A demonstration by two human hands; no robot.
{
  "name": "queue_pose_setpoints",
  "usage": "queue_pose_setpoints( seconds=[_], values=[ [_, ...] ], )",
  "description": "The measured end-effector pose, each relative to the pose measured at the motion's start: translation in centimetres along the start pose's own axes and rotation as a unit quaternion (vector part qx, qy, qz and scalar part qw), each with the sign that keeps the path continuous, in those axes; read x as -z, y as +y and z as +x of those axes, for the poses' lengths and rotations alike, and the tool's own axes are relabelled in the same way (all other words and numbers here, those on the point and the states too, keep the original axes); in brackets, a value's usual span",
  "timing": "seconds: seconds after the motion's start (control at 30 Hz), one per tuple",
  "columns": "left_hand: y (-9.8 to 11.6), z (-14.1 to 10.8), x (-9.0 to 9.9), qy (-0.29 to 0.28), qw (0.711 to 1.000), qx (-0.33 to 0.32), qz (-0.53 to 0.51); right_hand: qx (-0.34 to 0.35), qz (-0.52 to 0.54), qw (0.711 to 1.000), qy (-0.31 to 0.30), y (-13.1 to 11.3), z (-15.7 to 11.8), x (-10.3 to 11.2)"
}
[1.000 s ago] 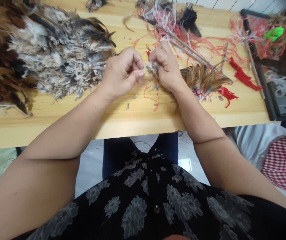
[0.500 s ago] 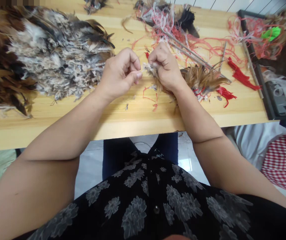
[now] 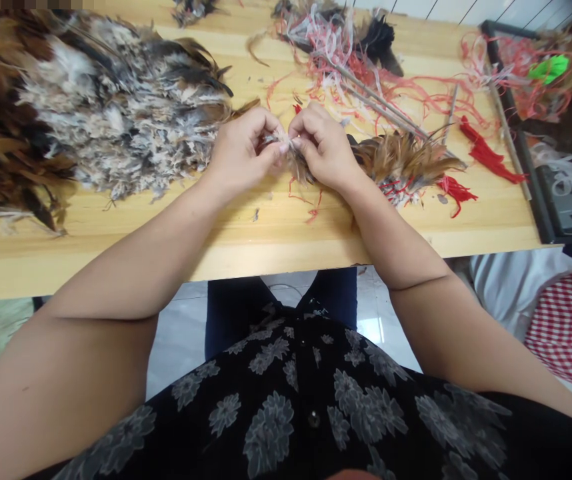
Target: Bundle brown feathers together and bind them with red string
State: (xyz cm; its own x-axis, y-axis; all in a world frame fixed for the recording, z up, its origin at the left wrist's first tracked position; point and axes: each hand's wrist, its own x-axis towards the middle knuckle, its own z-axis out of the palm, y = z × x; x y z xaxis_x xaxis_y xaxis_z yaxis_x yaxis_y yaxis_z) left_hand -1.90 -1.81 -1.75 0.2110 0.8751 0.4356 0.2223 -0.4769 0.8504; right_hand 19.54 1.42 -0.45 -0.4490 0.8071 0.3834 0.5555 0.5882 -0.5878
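My left hand [image 3: 249,143] and my right hand [image 3: 325,145] meet over the table, fingertips almost touching. Both are closed in a pinch on a small bunch of feathers [image 3: 300,165], whose fluffy grey part shows between the thumbs. Some brown feather tips [image 3: 245,109] stick out behind my left hand. Left of it spreads a large heap of feathers [image 3: 131,113], pale and fluffy in the middle. By my right wrist lie brown feather bundles [image 3: 396,160] tied with red string. A thin red string [image 3: 311,210] lies on the wood below my hands.
Tangled pink and white strips [image 3: 331,50] lie at the back with thin sticks [image 3: 391,110]. Red string bundles [image 3: 489,152] are at the right, beside a black-framed tray [image 3: 541,207] holding a green string bundle [image 3: 550,69]. The wooden table's [image 3: 276,250] front edge is close to me.
My hands have come together; the left one now pinches feathers, with brown tips showing behind it. The right hand has shifted slightly down. The view has moved a little.
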Motion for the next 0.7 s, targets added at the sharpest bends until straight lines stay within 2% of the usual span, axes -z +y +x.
queue_pose_setpoints(
  seconds=[0.17, 0.3, 0.57, 0.7],
  values=[
    [1.0, 0.1, 0.6, 0.049, 0.998, -0.02, 0.028, -0.025, 0.048, 0.997, 0.053, -1.3, 0.0, 1.1],
    [2.4, -0.4, 1.1, 0.03, 0.998, 0.046, -0.036, -0.046, 0.061, 0.993, 0.089, -1.9, 0.1, 1.4],
    [3.0, -0.6, 1.2, 0.022, 0.992, 0.075, -0.098, 0.043, 0.049, 0.996, 0.064, -1.8, -0.2, 1.6],
    [3.1, -0.7, 1.0, 0.018, 0.991, 0.085, -0.102, 0.058, 0.033, 0.996, 0.055, -1.4, -0.6, 1.6]
  ],
)
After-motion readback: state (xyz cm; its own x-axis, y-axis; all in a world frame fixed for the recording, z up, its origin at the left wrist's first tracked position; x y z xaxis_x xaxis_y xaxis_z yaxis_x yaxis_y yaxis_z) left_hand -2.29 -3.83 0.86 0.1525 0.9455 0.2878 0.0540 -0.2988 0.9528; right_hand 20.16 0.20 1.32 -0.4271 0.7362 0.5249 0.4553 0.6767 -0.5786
